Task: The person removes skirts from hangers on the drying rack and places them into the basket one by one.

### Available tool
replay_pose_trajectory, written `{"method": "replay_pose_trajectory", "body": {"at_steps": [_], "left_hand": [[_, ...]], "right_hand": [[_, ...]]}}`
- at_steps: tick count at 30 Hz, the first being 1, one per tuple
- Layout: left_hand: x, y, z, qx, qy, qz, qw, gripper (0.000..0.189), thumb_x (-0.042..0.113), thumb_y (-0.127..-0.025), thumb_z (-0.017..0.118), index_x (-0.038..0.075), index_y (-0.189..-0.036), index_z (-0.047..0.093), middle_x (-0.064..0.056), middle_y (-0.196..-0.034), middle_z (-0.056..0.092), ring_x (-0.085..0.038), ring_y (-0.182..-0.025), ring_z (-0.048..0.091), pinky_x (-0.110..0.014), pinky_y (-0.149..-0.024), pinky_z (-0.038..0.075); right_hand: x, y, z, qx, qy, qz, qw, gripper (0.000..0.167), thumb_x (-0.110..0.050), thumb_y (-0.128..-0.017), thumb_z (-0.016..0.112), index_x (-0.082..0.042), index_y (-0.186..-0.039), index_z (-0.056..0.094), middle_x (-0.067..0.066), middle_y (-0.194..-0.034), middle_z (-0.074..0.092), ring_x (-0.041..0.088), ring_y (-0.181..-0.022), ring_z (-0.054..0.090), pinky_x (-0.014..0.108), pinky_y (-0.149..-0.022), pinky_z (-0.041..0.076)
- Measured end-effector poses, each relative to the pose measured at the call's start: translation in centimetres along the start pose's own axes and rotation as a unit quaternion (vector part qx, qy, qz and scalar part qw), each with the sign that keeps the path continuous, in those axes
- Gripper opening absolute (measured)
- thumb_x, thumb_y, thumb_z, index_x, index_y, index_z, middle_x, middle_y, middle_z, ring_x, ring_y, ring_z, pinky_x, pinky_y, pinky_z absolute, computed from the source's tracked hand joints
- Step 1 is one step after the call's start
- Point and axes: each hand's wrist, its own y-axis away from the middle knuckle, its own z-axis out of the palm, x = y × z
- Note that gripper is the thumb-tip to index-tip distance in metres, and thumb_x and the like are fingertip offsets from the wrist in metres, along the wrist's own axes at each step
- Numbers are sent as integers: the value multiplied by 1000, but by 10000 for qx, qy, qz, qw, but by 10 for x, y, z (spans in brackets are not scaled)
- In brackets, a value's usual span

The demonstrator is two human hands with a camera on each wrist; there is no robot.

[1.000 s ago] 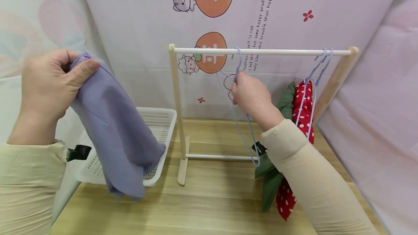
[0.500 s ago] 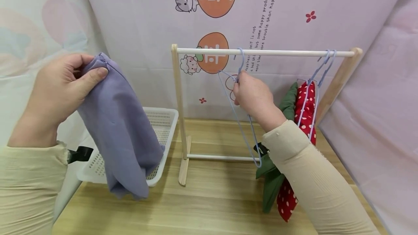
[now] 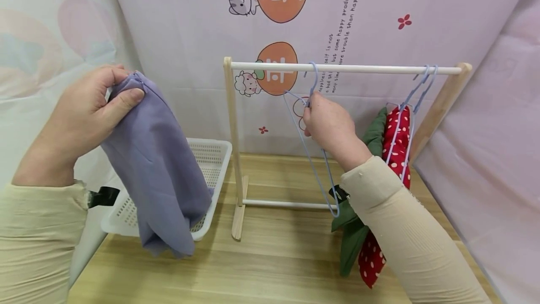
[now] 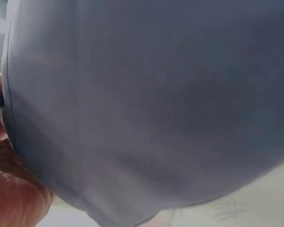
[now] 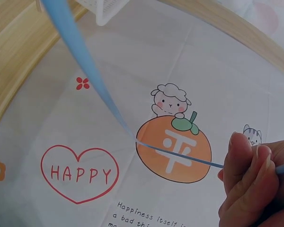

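Note:
In the head view my left hand (image 3: pixel 86 118) pinches the top edge of a lavender cloth garment (image 3: pixel 160 168), thumb in front. The garment hangs down folded over the basket; its exact kind is unclear. It fills most of the left wrist view, with part of the left hand (image 4: pixel 14 194) at the edge. My right hand (image 3: pixel 331 123) grips a thin blue clothes hanger (image 3: pixel 317 75) just below its hook, which sits over the rack's white rail (image 3: pixel 371 68). The right wrist view shows curled fingers (image 5: pixel 248 184) around the blue hanger wire (image 5: pixel 92 78). The hanger carries no cloth.
A white perforated basket (image 3: pixel 222 177) stands left of the wooden rack post (image 3: pixel 233 130). Two more blue hangers at the rail's right end bear a green garment (image 3: pixel 373 135) and a red polka-dot garment (image 3: pixel 393 142). The rack stands on a wood-grain table (image 3: pixel 270 266).
My left hand has shifted slightly right with the lavender garment, toward the rack. The right hand keeps its grip on the hanger, and the whole view has drifted a little.

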Motion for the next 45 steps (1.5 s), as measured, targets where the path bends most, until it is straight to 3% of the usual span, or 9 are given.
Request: {"method": "replay_pose_trajectory", "body": {"at_steps": [4, 7, 10, 13, 15, 21, 30, 38, 45], "left_hand": [[0, 1, 3, 332, -253, 232, 9989, 23, 20, -101, 69, -3, -106, 66, 23, -103, 54, 6, -96, 48, -14, -84, 32], [0, 0, 5, 672, -587, 454, 9950, 25, 18, -100, 70, -6, -106, 68, 14, -94, 55, 3, -87, 42, -16, -78, 28], [0, -1, 6, 937, -1104, 652, 9873, 29, 19, -101, 69, -7, -111, 68, -8, -98, 63, -13, -93, 52, -27, -83, 36], [0, 0, 5, 1032, -1620, 662, 9792, 33, 25, -103, 66, -6, -114, 67, -26, -108, 63, -37, -101, 57, -48, -85, 43], [1, -1, 4, 1037, -1883, 659, 9744, 35, 28, -104, 65, -6, -116, 67, -27, -109, 62, -44, -105, 57, -63, -82, 43], [0, -7, -2, 943, -2142, 799, 9690, 36, 25, -101, 69, -7, -117, 70, -31, -108, 69, -49, -102, 63, -62, -86, 47], [-3, -21, -20, 42, -2505, 399, 9673, 56, 24, -82, 86, 4, -132, 68, -27, -120, 71, -57, -99, 66, -64, -82, 47], [-5, -29, -36, -889, -2451, -130, 9653, 59, 25, -95, 71, 6, -149, 55, -32, -139, 58, -63, -116, 56, -71, -93, 40], [-10, -38, -43, -1992, -3019, -45, 9323, 68, 20, -100, 68, 6, -159, 37, -37, -142, 52, -64, -122, 52, -73, -98, 39]], "right_hand": [[0, 0, 1, -60, 0, 6, 10000, 21, -21, -109, 42, -7, -114, 56, 5, -79, 75, 28, -77, 69, 40, -62, 48], [0, 0, 1, -91, 1, 34, 10000, 21, -22, -109, 42, -7, -113, 56, 5, -79, 75, 28, -77, 69, 40, -62, 48], [0, 0, 2, -91, 11, 45, 9999, 20, -22, -109, 42, -7, -112, 56, 4, -79, 75, 28, -77, 68, 40, -62, 48], [0, -1, 3, -93, 7, 35, 10000, 20, -22, -109, 42, -7, -113, 56, 4, -78, 75, 28, -76, 67, 40, -62, 48], [0, -1, 3, -102, -1, 26, 9999, 20, -22, -109, 42, -7, -113, 56, 4, -78, 74, 28, -75, 67, 40, -62, 48], [0, -1, 4, -123, -20, 25, 9999, 21, -22, -109, 42, -7, -113, 55, 5, -79, 75, 28, -75, 67, 40, -63, 48], [-1, -2, 3, -117, -14, 109, 9999, 21, -23, -109, 42, -7, -114, 55, 4, -79, 75, 28, -76, 68, 40, -62, 49], [-1, -2, 1, -123, 17, 119, 9999, 21, -23, -109, 41, -7, -114, 55, 5, -80, 75, 28, -78, 68, 41, -63, 49], [-1, -3, 1, -91, 19, 117, 9999, 21, -23, -110, 41, -7, -114, 54, 6, -81, 75, 27, -78, 70, 41, -62, 50]]}}
